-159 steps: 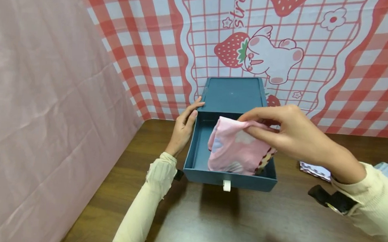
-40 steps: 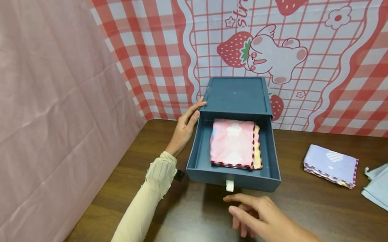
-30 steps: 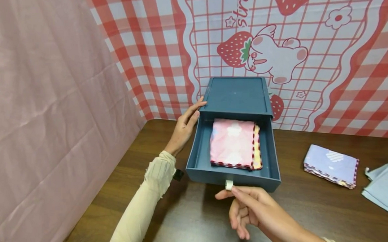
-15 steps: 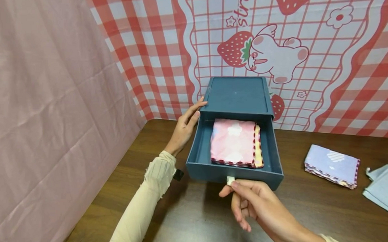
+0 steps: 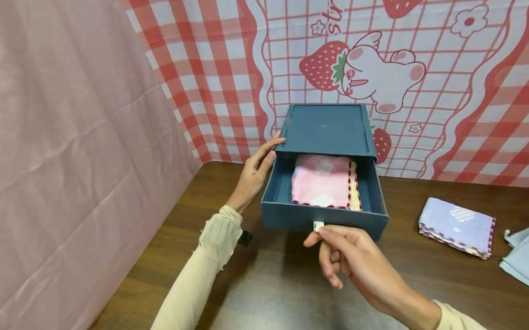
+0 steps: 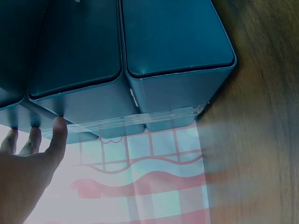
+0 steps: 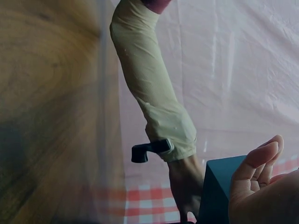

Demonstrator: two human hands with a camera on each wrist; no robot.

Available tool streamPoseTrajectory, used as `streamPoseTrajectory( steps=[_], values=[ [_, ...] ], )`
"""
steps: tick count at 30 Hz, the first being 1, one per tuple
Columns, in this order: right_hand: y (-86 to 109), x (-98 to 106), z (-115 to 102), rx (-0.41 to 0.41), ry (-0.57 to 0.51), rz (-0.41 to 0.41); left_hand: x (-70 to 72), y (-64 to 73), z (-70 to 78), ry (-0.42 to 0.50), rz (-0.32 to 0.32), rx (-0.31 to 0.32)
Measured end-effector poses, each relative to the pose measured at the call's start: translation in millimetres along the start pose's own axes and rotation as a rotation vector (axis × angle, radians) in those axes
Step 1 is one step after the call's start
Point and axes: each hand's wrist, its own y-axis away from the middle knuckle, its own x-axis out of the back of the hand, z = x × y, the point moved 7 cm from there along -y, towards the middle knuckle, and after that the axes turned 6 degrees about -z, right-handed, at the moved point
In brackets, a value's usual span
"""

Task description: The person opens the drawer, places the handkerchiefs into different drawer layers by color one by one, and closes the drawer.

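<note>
A dark blue drawer cabinet [image 5: 326, 126] stands against the back cloth, its top drawer [image 5: 289, 215] partly pulled out. Inside that drawer lies a folded pink handkerchief [image 5: 319, 184] with a yellow one showing at its right edge. My right hand [image 5: 362, 263] pinches the small white pull tab [image 5: 318, 226] on the drawer front between thumb and index finger. My left hand [image 5: 251, 179] rests along the cabinet's left side, fingers extended; in the left wrist view its fingertips [image 6: 60, 126] touch the cabinet wall. The right wrist view shows the right hand [image 7: 261, 186] close to the blue front.
On the brown wooden table [image 5: 176, 259], to the right, lie a folded lavender handkerchief [image 5: 457, 225] and a light blue cloth [image 5: 526, 257]. A red-checked strawberry cloth [image 5: 224, 74] hangs behind, and a pink curtain [image 5: 83, 152] hangs at the left.
My right hand has let go of the pink handkerchief in the drawer and taken the pull tab. The drawer has slid partway inward. My left hand stays on the cabinet's side.
</note>
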Motion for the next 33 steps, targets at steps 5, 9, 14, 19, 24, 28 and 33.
streamPoseTrajectory(
  steps=[5, 9, 14, 19, 24, 28, 33],
  values=[
    [-7.0, 4.5, -0.8, 0.016, 0.025, 0.016, 0.3, 0.1, 0.6, -0.006, 0.008, -0.008],
    [-10.7, 9.4, -1.0, 0.026, 0.041, 0.037, 0.3, 0.1, 0.5, -0.009, 0.007, -0.005],
    [-13.7, 18.3, -2.9, 0.042, 0.075, 0.081, -0.4, 0.2, 0.2, -0.013, -0.009, 0.016],
    [-19.0, 26.3, -3.0, 0.031, 0.104, 0.128, 0.6, 2.0, 0.0, -0.015, -0.017, 0.02],
    [-26.0, 33.4, -1.7, 0.021, 0.125, 0.175, 0.4, 3.1, -0.4, -0.015, -0.027, 0.012],
    [-32.9, 40.3, -0.9, 0.019, 0.133, 0.218, 0.4, 3.5, 0.5, -0.025, -0.023, 0.007],
    [-38.9, 48.5, -1.7, 0.03, 0.134, 0.246, -0.8, 2.1, 1.3, -0.021, -0.024, 0.002]
  ],
)
